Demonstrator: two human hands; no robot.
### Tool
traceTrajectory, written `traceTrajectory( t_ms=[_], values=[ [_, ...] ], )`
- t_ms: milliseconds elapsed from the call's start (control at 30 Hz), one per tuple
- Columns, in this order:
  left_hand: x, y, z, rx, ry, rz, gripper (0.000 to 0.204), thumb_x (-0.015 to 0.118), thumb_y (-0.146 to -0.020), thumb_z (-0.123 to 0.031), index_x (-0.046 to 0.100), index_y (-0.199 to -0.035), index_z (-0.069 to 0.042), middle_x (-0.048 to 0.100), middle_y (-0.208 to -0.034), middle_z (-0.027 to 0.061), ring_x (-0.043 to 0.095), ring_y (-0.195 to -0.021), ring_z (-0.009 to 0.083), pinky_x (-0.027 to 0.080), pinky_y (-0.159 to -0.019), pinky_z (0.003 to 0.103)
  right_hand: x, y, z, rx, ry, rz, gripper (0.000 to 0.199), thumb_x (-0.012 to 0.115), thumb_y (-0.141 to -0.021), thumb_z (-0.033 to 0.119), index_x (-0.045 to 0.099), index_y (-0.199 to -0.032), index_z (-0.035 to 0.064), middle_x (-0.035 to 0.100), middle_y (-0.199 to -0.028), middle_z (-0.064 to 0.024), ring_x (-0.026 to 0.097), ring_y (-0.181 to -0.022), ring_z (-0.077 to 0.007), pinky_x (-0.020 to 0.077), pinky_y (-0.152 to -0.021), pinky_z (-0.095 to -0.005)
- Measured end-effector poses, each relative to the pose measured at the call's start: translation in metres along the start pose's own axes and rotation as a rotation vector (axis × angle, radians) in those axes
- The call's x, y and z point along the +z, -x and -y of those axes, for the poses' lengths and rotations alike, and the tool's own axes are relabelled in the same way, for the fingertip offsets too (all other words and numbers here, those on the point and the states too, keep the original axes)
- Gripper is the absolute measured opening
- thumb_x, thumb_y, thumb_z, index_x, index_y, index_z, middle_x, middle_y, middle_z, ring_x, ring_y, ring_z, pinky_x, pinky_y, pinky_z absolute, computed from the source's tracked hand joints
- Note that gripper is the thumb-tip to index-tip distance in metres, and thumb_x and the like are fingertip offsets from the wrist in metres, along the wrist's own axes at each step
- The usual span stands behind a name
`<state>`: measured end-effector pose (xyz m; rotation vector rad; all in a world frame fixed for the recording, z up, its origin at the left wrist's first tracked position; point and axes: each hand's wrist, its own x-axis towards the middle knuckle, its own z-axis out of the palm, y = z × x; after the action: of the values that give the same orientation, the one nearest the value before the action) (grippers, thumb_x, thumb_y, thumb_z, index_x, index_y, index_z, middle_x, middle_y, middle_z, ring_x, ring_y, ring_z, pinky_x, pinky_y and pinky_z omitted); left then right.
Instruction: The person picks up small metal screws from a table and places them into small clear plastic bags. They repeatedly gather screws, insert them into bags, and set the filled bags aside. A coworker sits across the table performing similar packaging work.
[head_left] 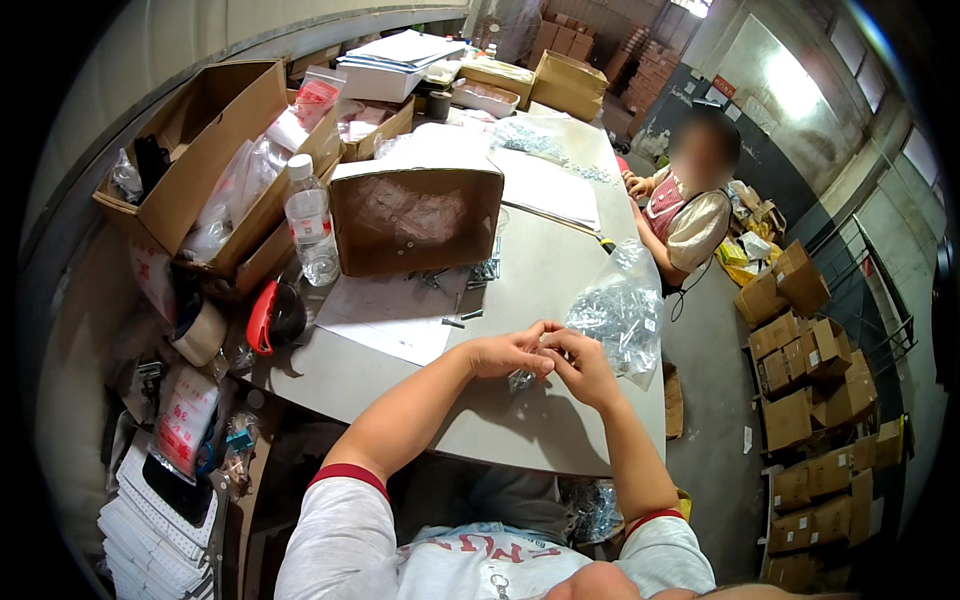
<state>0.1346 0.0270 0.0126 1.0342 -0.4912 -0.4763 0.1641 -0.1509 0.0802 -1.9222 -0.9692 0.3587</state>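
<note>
My left hand (507, 353) and my right hand (585, 366) meet over the near part of the table, fingers closed together. Below their fingers hangs a small shiny clear plastic bag (520, 380), mostly hidden; its contents are too small to tell. Just beyond my right hand lies a large clear bag of metal screws (618, 312). Loose dark bolts (453, 322) lie on a white paper sheet (385, 318) ahead of my left hand. Behind them an open cardboard box (415, 222) lies with its opening toward me, small clear packets inside.
A water bottle (311, 222) and a red-and-black tape dispenser (270, 316) stand at the left, beside long cardboard boxes (200, 150) of bags. Another person (690, 205) sits at the table's far right side. Stacked cartons (810, 370) line the floor on the right.
</note>
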Motion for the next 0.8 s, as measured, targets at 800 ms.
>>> traceTrajectory(
  t_ms=[800],
  values=[
    [-0.009,-0.011,0.011,0.158,-0.317,-0.293,0.018,0.06,-0.092,-0.021,0.061,-0.092,-0.003,0.058,-0.084,-0.0036,0.051,-0.079,0.0047,0.04,-0.071,0.021,-0.011,0.007,-0.041,0.096,-0.199,-0.055,0.013,0.064,-0.088,0.013,0.057,-0.09,0.0019,0.055,-0.078,0.0026,0.048,-0.069,-0.0037,0.0397,-0.06,-0.0197]
  ],
)
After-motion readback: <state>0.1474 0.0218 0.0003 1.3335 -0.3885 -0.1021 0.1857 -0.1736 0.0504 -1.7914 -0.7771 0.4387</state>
